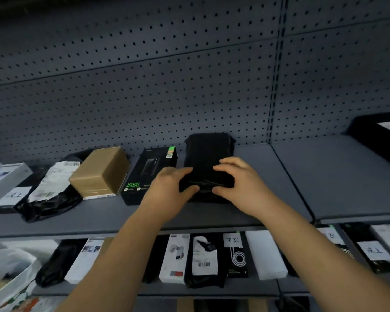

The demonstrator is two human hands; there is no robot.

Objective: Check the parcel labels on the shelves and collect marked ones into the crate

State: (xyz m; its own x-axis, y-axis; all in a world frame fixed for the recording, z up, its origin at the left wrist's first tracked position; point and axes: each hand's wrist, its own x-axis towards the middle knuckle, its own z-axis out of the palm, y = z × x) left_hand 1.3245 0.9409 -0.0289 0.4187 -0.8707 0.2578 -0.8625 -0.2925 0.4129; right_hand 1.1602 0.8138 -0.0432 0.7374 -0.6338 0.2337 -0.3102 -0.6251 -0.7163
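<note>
1. Black plastic-wrapped parcel (pixel 208 154): soft, matte, roughly rectangular, creased film. It lies on the upper shelf (pixel 302 176), far end near the pegboard back panel (pixel 144 75), near end close to the shelf's front edge.
2. Left hand (pixel 170 185): fingers curled over the parcel's near-left corner, thumb under the front edge. It grips the wrap.
3. Right hand (pixel 239 179): mirrors it on the near-right corner, fingers on top, thumb at the front edge, also gripping. The film bunches into a ridge between the two hands.
4. No label shows on the parcel's top face.
5. Just left of the parcel: black power bank box (pixel 149 174), rigid glossy carton, green "30000" print on its front end.
6. Left again: tan cardboard box (pixel 100 173), tape-wrapped and shiny, tilted, its corner against the power bank box.
7. Further left: black poly bag with a crumpled white shipping label (pixel 52 183), then a flat white carton (pixel 5 176) at the frame edge.
8. Upper shelf is grey sheet metal, smooth; the back panel is perforated with regular holes.
9. Lower shelf (pixel 155 289): a row of slim retail boxes and bagged parcels, several with white labels; one barcode label (pixel 204 255) is readable as such, its text is not.
10. Bottom left: white plastic bag (pixel 11 273), contents unclear.
</note>
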